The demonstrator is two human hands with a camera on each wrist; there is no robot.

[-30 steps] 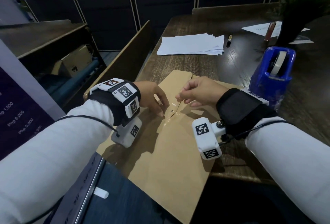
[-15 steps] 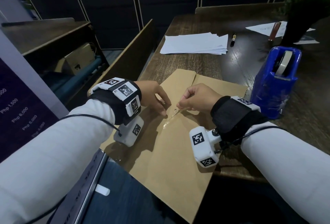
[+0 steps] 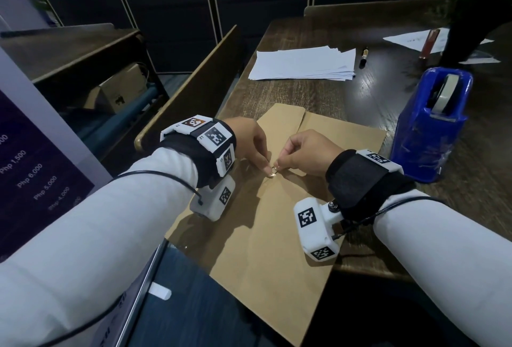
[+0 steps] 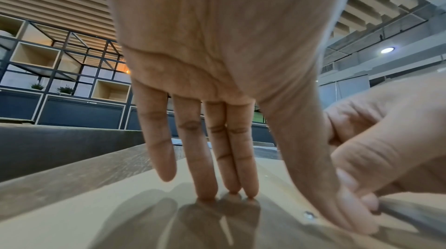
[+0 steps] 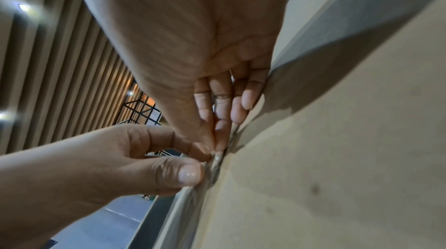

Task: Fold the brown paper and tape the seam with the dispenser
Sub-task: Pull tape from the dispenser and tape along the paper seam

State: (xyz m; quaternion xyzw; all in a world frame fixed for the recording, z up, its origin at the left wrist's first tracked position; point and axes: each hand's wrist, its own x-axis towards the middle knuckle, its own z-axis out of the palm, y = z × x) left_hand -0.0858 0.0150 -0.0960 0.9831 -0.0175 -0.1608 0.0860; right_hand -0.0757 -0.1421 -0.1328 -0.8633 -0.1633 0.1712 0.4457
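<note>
The folded brown paper (image 3: pixel 266 236) lies on the dark wooden desk (image 3: pixel 304 97), its near end hanging over the front edge. Both hands meet at the seam in its middle. My left hand (image 3: pixel 264 165) has straight fingers (image 4: pixel 207 157) touching the paper (image 4: pixel 96 215), and its thumb (image 5: pixel 169 173) presses on a clear tape strip (image 3: pixel 273 172). My right hand (image 3: pixel 279 164) pinches the strip's free end (image 5: pixel 214 165) between thumb and forefinger, low over the seam. The blue tape dispenser (image 3: pixel 432 125) stands to the right, with no hand on it.
A stack of white sheets (image 3: pixel 302 64) lies beyond the brown paper, with a pen (image 3: pixel 363 54) beside it. A dark plant pot (image 3: pixel 465 28) and more papers sit at the far right. A wooden partition (image 3: pixel 194 92) runs along the desk's left edge.
My right hand has brought the tape's free end down and left toward the left fingertips, so the lifted part of the strip is much shorter. The left hand has stayed on the paper.
</note>
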